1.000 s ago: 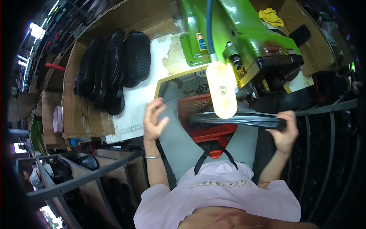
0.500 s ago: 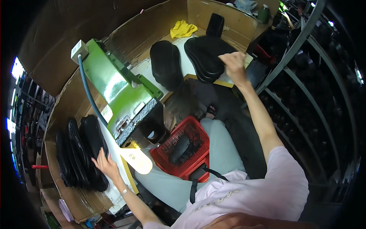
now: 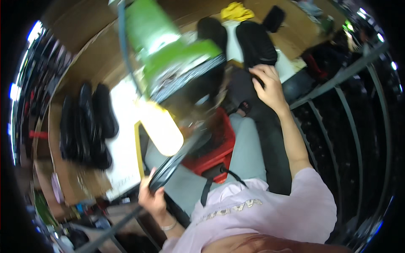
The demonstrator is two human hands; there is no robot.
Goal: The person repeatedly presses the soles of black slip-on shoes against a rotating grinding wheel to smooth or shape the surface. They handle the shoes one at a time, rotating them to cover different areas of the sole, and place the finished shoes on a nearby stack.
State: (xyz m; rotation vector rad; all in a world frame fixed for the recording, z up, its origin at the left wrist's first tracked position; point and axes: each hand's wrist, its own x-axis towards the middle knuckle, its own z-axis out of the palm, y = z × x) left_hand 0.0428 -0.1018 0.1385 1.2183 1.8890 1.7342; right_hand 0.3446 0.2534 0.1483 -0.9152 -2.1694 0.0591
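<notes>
My left hand (image 3: 152, 200) is closed on one end of a black shoe sole (image 3: 168, 168), blurred and seen nearly edge-on. It slants up toward the machine over my lap, and its far end smears into the dark area below the machine head. My right hand (image 3: 269, 86) has its thumb and fingers apart with nothing between them. It is just below a stack of black soles (image 3: 255, 46) at the far side; whether a fingertip touches the stack I cannot tell. More black soles (image 3: 86, 122) stand side by side at the left.
A green machine (image 3: 181, 55) with a bright glowing lamp (image 3: 162, 130) stands in the middle. Below it, a red basket (image 3: 230, 139) is between my legs. Cardboard walls (image 3: 80, 181) edge the white table (image 3: 122, 164). Behind lie a yellow cloth (image 3: 237, 12) and another sole stack (image 3: 212, 33). Metal rails (image 3: 337, 99) are at right.
My left hand has come away from the left-hand soles, now carrying one over my lap. My right hand has moved to the near side of the far stack and its fingers have spread. The view has shifted.
</notes>
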